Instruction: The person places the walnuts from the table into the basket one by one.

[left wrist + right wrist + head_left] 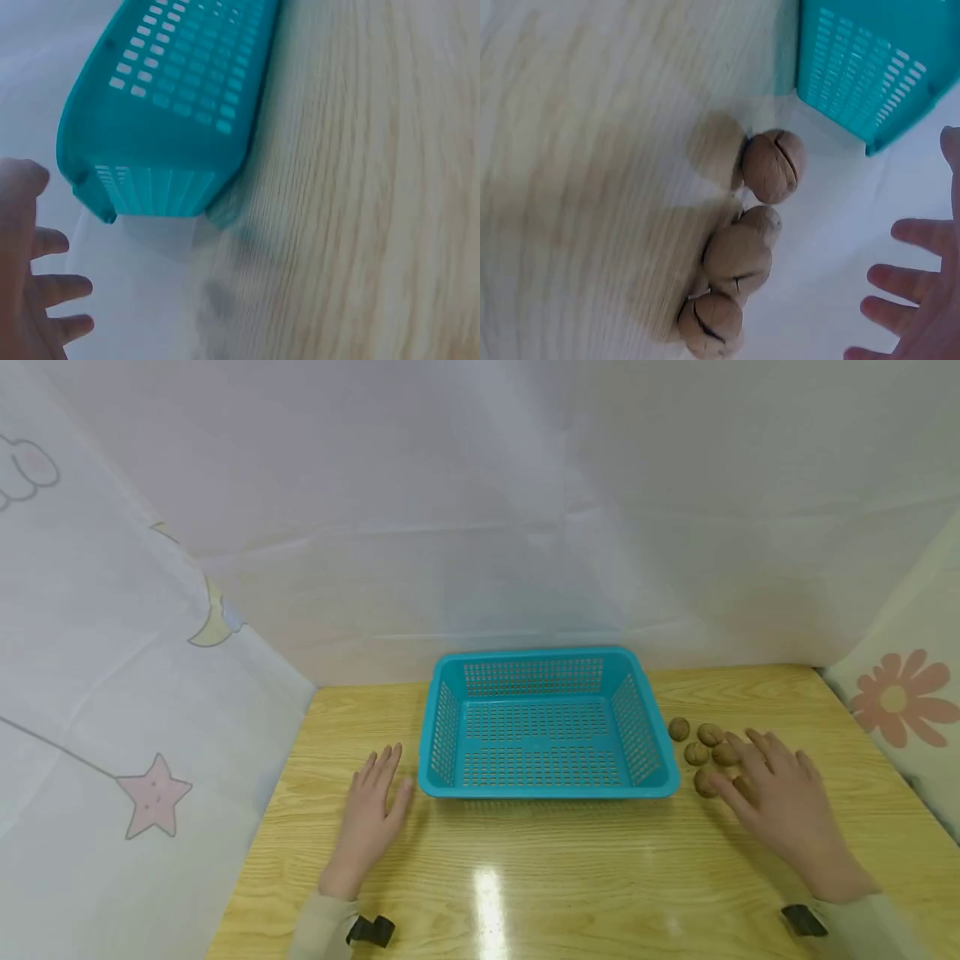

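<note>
A blue plastic basket (536,793) with perforated sides stands on the wooden table, with nothing lying inside it. Several brown walnuts (696,753) lie in a loose cluster on the table to its right. Over the near right part of that cluster hovers my right hand (783,802), fingers spread, partly hiding some nuts. Cracks show in the shells of the walnuts (774,166) in the right wrist view, and that hand holds none. My left hand (369,827) is left of the basket, its fingers extended and apart from the rim.
The light wood table (570,877) reaches back to a pale cloth (480,568) hanging behind it. Printed cloth also hangs at both sides, with a star (155,795) on the left and a flower (894,699) on the right. Each wrist wears a black strap (371,931).
</note>
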Motion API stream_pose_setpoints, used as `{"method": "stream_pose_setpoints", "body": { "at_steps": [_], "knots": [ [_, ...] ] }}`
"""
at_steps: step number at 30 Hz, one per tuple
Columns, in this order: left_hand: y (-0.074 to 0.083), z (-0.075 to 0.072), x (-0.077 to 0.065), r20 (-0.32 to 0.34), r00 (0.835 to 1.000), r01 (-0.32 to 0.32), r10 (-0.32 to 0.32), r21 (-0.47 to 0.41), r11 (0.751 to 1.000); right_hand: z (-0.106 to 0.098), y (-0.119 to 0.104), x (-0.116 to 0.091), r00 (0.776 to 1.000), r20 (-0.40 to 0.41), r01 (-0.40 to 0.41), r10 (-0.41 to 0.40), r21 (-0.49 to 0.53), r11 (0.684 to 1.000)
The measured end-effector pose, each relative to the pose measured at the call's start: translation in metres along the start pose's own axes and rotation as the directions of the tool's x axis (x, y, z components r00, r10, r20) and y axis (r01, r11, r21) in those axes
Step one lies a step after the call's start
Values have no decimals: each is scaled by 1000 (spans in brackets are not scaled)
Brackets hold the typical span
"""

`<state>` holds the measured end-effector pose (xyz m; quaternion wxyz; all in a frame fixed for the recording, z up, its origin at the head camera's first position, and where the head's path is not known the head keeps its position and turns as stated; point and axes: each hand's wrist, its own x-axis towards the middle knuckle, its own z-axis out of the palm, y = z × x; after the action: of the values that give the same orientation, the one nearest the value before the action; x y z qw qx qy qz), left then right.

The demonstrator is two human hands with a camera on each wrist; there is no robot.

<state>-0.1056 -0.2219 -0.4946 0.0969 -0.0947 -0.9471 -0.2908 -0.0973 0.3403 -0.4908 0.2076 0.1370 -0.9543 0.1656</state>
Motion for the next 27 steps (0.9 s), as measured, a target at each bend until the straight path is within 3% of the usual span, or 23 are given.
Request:
{"method": "stream_pose_setpoints", "body": {
  "at_steps": [2, 5, 9, 11, 14, 16, 23, 27],
  "knots": [
    [3, 3, 1, -31, 999, 4, -9, -162, 987, -2, 7, -1, 997, -59, 43, -40, 40, 998],
    [8, 9, 3, -68, 997, 11, -41, -390, 921, -9, 18, -3, 998, -62, 38, -30, 123, 992],
    [17, 17, 8, -84, 991, 30, -102, -614, 789, -23, 34, -7, 997, 28, -71, 67, 166, 984],
    [21, 21, 10, -58, 988, 63, -143, -697, 714, -30, 44, -10, 994, 47, -106, 99, 158, 982],
    [26, 24, 11, 6, 981, 129, -195, -770, 625, -35, 59, -14, 984, 98, -163, 151, 122, 979],
    [28, 25, 12, 51, 974, 174, -220, -790, 588, -35, 68, -17, 976, 130, -185, 172, 99, 978],
    [35, 30, 13, 125, 964, 232, -235, -828, 511, -27, 94, -22, 914, 320, -290, 250, 86, 953],
    [35, 34, 13, 139, 960, 241, -243, -851, 466, -20, 105, -19, 918, 338, -260, 210, 109, 959]
  ]
}}
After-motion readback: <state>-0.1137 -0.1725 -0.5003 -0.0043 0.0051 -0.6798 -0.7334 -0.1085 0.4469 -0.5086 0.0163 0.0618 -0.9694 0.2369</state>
